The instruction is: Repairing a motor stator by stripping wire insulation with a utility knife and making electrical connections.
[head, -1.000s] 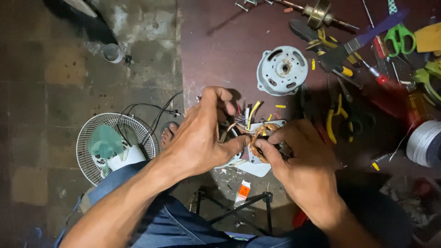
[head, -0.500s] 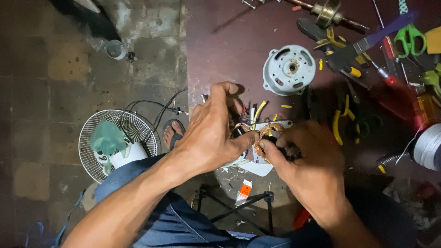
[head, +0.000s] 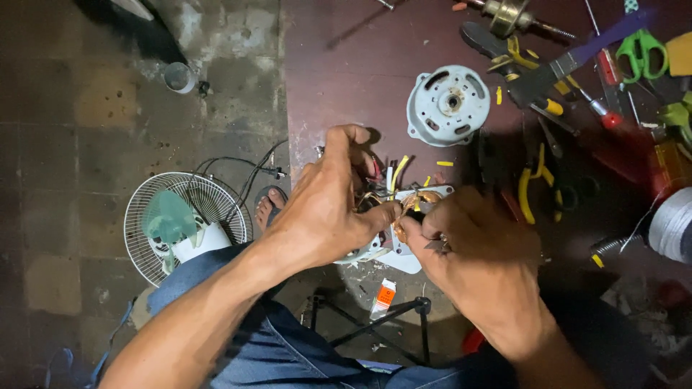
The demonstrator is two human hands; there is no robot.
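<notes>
Head view, the only one I have: my left hand (head: pixel 324 209) and right hand (head: pixel 476 245) meet over a fan motor stator (head: pixel 404 216) at the near edge of the dark red table (head: pixel 346 72). The left grasps the stator body, thumb and fingertips clamped by the copper winding; the right pinches at the winding from the other side, and I cannot tell whether it holds a small tool.

I judge the job well into the stripped-down stage. The motor cover (head: pixel 448 104) already lies apart, farther up the table, and cut bits of yellow sleeving are scattered about. The wires (head: pixel 393 173) stand loose above the stator, so the wiring looks unfinished.

The stator shows bright copper coils on a white plate, with red, yellow and white leads fanning upward.

Pliers (head: pixel 537 184) lie right of the hands; a fan (head: pixel 180 223) sits on the floor to the left.
</notes>
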